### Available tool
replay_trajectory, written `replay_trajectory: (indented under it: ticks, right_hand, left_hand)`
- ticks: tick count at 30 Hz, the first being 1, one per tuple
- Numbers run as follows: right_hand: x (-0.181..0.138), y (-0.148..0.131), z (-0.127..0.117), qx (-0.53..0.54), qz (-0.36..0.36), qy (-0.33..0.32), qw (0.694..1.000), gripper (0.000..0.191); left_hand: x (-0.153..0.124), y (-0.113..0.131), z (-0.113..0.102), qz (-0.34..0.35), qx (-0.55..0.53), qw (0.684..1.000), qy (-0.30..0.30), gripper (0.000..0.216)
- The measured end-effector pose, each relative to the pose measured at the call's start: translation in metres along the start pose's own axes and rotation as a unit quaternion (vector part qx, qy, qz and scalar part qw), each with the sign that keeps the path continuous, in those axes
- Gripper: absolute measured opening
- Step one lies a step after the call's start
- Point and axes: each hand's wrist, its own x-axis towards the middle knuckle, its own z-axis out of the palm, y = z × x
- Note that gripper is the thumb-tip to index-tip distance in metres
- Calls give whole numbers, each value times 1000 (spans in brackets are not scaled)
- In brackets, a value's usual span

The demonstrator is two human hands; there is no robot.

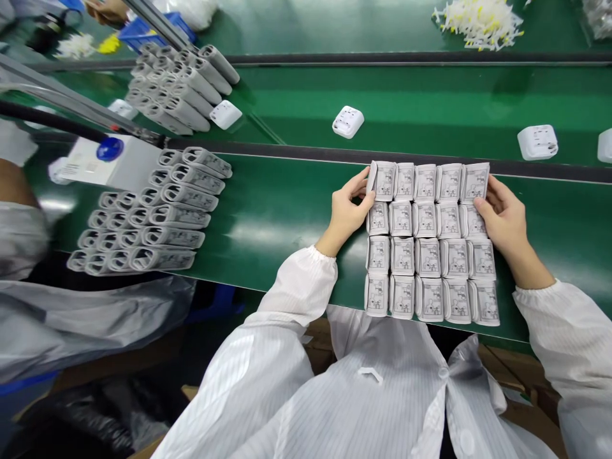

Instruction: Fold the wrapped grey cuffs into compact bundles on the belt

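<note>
On the green work table, several rows of folded paper leaflets (415,255) with grey printed drawings lie edge to edge in a block. My left hand (350,210) grips the left end of the farthest row, its thumb and fingers around the outermost leaflet (383,180). At the right end of that same row, my right hand (505,213) is closed on the corner leaflet (475,182), thumb on top. The row sits squeezed between both hands. The undersides of the leaflets are hidden.
Rolled leaflets (179,213) are stacked at left, with another stack (191,86) behind. White square plug devices (348,122) sit spaced along the green conveyor (421,95). Small white-and-yellow parts (480,22) lie at the back. A co-worker's sleeve (19,236) shows at far left.
</note>
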Motion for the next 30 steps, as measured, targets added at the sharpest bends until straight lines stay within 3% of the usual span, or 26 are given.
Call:
replay_trajectory:
  ticks: [6, 16, 30]
  right_hand:
    - [0, 2, 1, 10, -4, -6, 1000, 89]
    - [-2, -2, 1, -8, 3, -12, 1000, 85]
    - [-2, 0, 1, -6, 9, -12, 1000, 82]
  left_hand:
    - [1, -6, -3, 44, 29, 998, 25, 67]
    - [4, -33, -1, 101, -17, 994, 44, 69]
    - [4, -30, -2, 108, -31, 993, 43, 65]
